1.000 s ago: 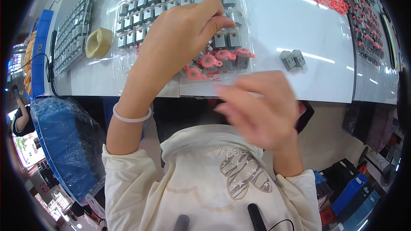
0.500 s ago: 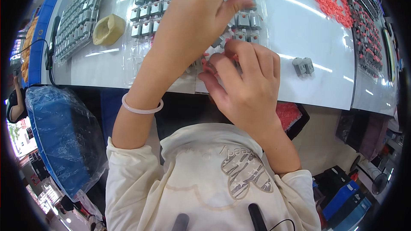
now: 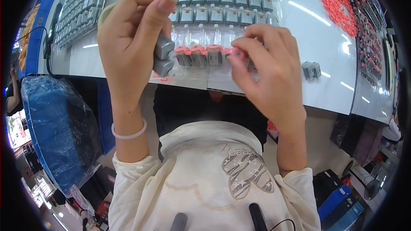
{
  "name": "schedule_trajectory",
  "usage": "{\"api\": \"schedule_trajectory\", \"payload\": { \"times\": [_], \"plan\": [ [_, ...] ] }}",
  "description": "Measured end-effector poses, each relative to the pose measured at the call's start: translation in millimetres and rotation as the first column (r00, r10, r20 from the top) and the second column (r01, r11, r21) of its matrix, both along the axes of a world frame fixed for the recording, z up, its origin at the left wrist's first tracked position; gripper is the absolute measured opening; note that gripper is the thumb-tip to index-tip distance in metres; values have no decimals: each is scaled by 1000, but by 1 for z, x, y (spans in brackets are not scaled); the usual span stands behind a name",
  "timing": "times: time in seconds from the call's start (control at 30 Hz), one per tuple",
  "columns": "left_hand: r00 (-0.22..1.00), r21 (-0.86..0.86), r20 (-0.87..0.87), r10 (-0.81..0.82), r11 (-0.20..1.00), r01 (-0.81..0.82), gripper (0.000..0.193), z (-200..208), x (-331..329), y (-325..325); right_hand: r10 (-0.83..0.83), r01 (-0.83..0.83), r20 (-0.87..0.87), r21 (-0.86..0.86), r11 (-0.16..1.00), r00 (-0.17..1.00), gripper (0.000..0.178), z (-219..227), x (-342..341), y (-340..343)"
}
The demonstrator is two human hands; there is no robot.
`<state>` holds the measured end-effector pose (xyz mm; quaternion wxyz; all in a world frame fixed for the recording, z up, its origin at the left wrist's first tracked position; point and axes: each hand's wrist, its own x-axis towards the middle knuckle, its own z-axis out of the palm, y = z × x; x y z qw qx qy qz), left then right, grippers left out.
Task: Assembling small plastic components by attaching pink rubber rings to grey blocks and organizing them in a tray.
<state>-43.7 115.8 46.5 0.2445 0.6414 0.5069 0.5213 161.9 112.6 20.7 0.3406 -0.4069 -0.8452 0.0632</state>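
My left hand [image 3: 128, 38] is raised over the left of a clear blister tray [image 3: 192, 32], its fingers closed round small grey motors [image 3: 163, 53]; two of them show below the fingertips. At the tray's near side my right hand [image 3: 272, 68] pinches a pink plastic ring [image 3: 238, 54] between thumb and fingers. Whether a motor sits beneath that ring is hard to see. Just left of it, several motors with pink rings [image 3: 198, 55] on their tops stand in the front row. Farther back the tray holds rows of bare grey motors [image 3: 201, 15].
Loose pink rings [image 3: 327, 0] are heaped at the far right, beside a tray of motors with pink parts [image 3: 371, 55]. Two motors [image 3: 311, 70] stand on the white table at right. Another motor tray [image 3: 83, 10] lies far left. A plastic-wrapped blue bin [image 3: 60, 124] is lower left.
My left hand has drawn back left from the tray's far rows and now shows motors in its grip. My right hand has shifted slightly right, uncovering the ringed motors in the front row.
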Motion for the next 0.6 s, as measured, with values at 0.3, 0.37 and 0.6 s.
{"api": "schedule_trajectory", "payload": {
  "times": [0.3,0.37,0.6],
  "plan": [
    [955,-82,291,-51,994,78,18,-16,-4,-24,-4,3,-10,-161,987,1000,9,1,1,4],
    [942,-140,331,-60,984,112,18,-18,-6,-27,26,-23,32,-105,994,999,10,-1,4,5],
    [927,-164,372,-58,978,127,18,-26,-11,-33,34,-20,87,-148,989,996,16,3,7,-3]
  ]
}}
